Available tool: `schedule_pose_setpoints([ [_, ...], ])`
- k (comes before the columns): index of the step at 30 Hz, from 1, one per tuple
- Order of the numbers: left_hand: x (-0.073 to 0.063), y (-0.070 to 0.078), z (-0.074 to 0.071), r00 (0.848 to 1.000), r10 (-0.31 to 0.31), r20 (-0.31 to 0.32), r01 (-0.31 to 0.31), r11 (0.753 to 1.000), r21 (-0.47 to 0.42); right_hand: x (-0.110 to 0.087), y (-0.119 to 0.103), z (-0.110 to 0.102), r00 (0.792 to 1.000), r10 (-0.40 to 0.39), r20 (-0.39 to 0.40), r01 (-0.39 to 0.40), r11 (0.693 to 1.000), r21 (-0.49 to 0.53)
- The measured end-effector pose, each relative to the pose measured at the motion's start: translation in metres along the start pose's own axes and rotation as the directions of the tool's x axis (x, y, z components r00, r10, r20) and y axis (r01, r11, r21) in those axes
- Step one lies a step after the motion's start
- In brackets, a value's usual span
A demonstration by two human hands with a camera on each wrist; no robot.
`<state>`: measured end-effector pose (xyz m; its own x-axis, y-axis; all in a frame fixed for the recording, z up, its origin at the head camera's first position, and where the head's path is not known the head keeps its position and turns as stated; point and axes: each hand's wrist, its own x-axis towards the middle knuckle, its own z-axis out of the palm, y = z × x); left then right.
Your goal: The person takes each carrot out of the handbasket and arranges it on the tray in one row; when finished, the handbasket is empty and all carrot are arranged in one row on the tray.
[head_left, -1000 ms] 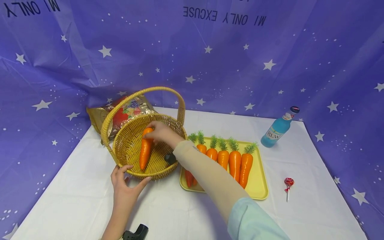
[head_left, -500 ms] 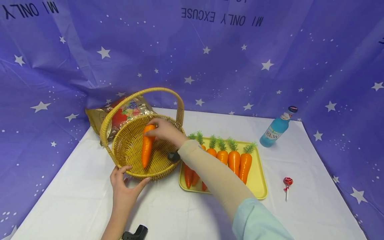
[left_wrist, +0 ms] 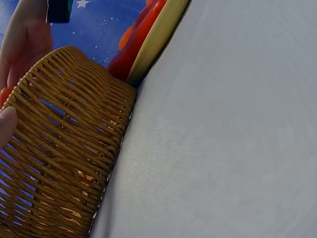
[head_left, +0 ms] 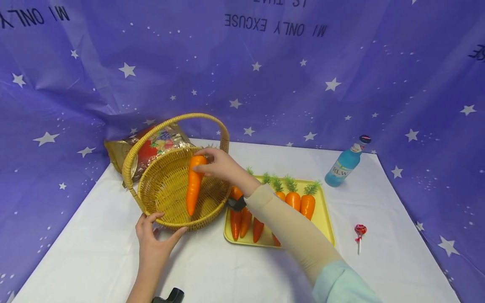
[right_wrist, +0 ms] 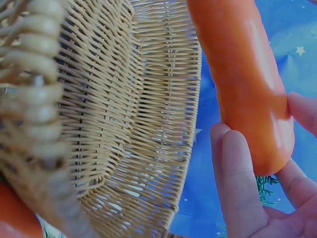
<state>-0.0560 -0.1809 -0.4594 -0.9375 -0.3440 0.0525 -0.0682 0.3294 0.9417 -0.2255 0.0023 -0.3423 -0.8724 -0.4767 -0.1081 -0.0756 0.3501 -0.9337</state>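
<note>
My right hand [head_left: 221,165] pinches an orange carrot [head_left: 194,185] near its thick top, tip pointing down, over the right part of the round wicker basket [head_left: 166,216]. In the right wrist view the carrot [right_wrist: 247,84] has fingers on one side and the thumb on the other, with a bit of green leaf below its blunt end. No other carrot shows inside the basket. My left hand [head_left: 153,242] holds the basket's near rim, fingers and thumb spread along it. The left wrist view has a thumb tip at the rim of the wicker wall [left_wrist: 74,144].
Right of the basket lies a yellow tray [head_left: 329,223] with several leafy carrots [head_left: 307,206], partly hidden by my right arm. A gold and red bag [head_left: 147,147] leans behind the basket. Farther right are a blue bottle [head_left: 342,168] and a red lollipop [head_left: 360,229].
My right hand has moved up and to the right with the carrot, away from the basket's middle. The left hand has stayed at the rim. The head view has shifted slightly.
</note>
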Motion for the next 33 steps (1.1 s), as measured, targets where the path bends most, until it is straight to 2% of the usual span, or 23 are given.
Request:
schedule_pose_setpoints([
  [7,0.000,-0.002,0.000,1.000,0.004,0.004,-0.004,1.000,0.000,-0.019,0.000,-0.014,0.999,-0.034,-0.032,0.030,0.994,-0.107],
  [12,0.000,-0.001,-0.001,1.000,0.006,0.010,-0.006,1.000,0.003,-0.037,0.004,-0.029,0.997,-0.063,-0.048,0.055,0.988,-0.144],
  [17,0.000,-0.001,-0.001,1.000,0.003,0.011,-0.003,1.000,0.007,-0.061,0.011,-0.044,0.995,-0.066,-0.070,0.057,0.990,-0.133],
  [22,-0.001,0.000,-0.002,1.000,-0.003,0.015,0.003,1.000,0.002,-0.088,0.019,-0.064,0.995,-0.035,-0.092,0.027,0.996,-0.086],
  [33,-0.002,0.003,-0.002,0.999,-0.010,0.031,0.011,1.000,-0.014,-0.144,0.044,-0.116,0.978,0.038,-0.204,-0.057,0.994,-0.088],
])
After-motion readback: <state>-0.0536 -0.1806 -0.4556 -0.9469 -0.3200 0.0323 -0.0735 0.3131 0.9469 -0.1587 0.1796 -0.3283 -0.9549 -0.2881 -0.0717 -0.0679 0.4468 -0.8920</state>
